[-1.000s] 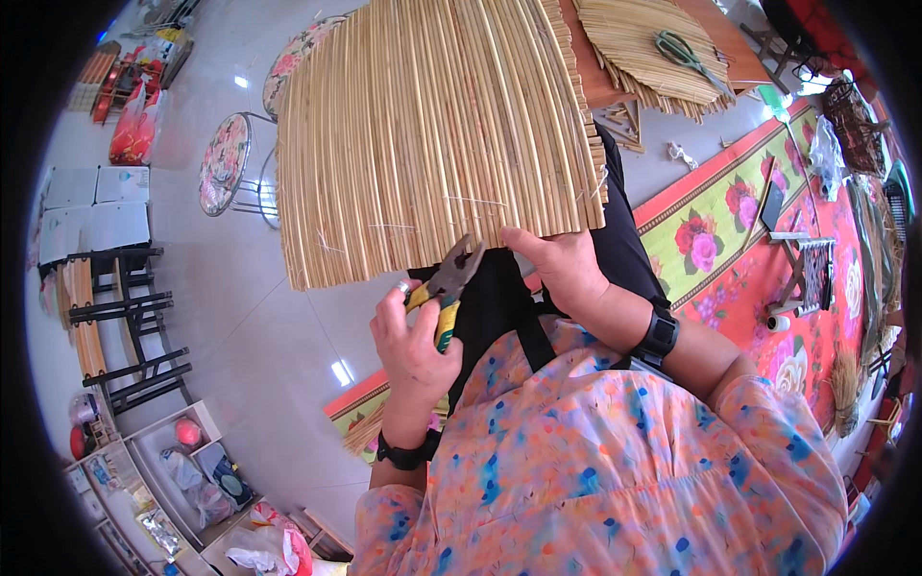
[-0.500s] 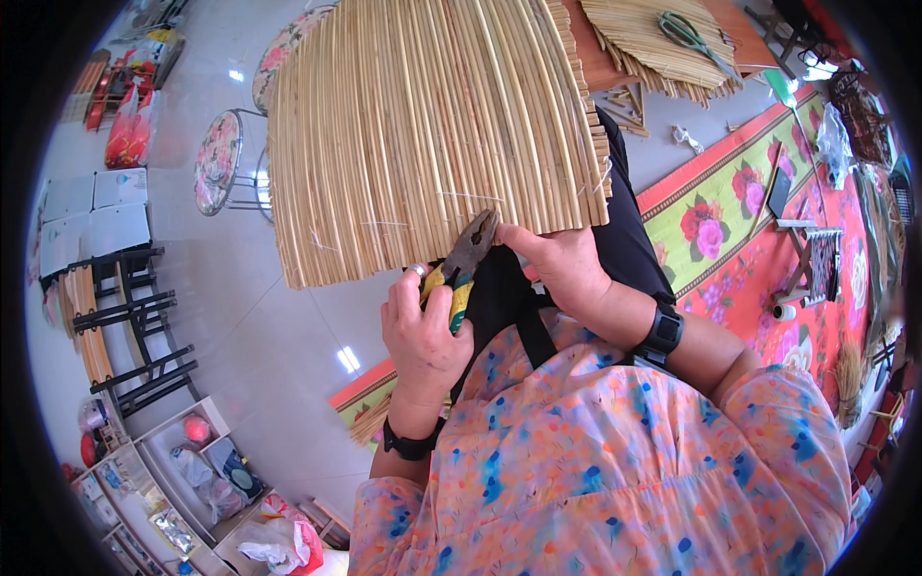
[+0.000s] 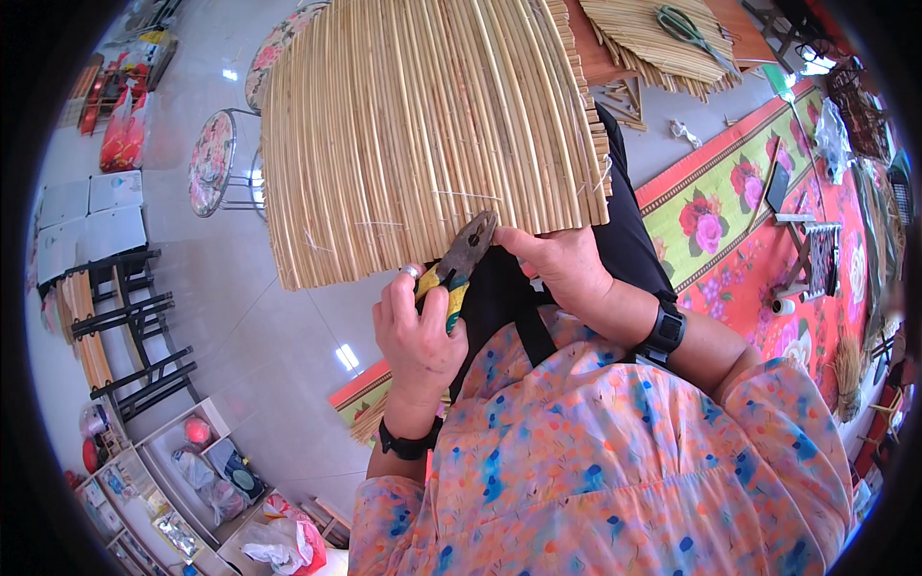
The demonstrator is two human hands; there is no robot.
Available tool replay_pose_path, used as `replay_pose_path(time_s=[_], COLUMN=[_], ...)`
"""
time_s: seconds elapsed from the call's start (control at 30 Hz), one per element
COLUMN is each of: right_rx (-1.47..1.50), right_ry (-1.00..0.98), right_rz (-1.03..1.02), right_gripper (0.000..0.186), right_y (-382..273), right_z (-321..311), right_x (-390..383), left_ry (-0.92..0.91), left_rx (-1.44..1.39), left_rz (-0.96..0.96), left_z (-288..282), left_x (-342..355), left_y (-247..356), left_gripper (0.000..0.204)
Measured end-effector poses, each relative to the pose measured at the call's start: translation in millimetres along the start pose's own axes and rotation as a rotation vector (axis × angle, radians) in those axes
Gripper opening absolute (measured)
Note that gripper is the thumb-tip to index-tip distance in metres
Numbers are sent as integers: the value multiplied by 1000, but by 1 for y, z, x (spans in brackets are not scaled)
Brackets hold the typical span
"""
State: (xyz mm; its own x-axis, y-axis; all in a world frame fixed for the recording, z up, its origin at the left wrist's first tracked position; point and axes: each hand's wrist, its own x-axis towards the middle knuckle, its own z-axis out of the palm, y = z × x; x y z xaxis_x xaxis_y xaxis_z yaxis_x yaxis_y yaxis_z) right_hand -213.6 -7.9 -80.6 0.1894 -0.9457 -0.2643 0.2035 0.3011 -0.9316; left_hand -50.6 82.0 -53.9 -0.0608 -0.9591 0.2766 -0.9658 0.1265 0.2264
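A panel of straw-coloured stalks, laid side by side, reaches from my lap toward the top of the view. Short lengths of white thread show near its lower edge. My left hand is closed round the yellow and green handles of a pair of pliers. The jaws lie against the panel's near edge, close to my right thumb. My right hand grips that same edge, thumb on top and fingers hidden underneath. Whether the jaws hold anything I cannot make out.
Scissors rest on another stalk panel on a reddish table at the far right. A flowered mat covers the floor to the right. Floral stools, folded black-legged furniture and a shelf unit stand left.
My left hand and the pliers' handles have shifted slightly left, while the jaws stay near the same spot. My right hand keeps its grip on the panel.
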Motion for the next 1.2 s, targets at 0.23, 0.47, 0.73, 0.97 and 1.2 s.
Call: replay_pose_path(time_s=[0.23,0.47,0.73,0.97,1.2], right_rx=[19,23,42,186,218], right_ry=[2,10,21,64,167], right_rz=[7,17,34,80,254], right_gripper=[20,20,21,28,30], right_y=[1,-1,0,-1,-15], right_z=[0,1,1,8,12], right_x=[0,0,-1,-3,-4], left_ry=[37,14,74,11,213], left_rx=[25,-10,-4,3,-217], left_rz=[35,26,85,54,6], left_z=[0,-1,9,-4,-36], left_x=[6,2,0,5,14], left_y=[1,-1,-6,-6,-5], left_gripper=[28,26,31,24,26])
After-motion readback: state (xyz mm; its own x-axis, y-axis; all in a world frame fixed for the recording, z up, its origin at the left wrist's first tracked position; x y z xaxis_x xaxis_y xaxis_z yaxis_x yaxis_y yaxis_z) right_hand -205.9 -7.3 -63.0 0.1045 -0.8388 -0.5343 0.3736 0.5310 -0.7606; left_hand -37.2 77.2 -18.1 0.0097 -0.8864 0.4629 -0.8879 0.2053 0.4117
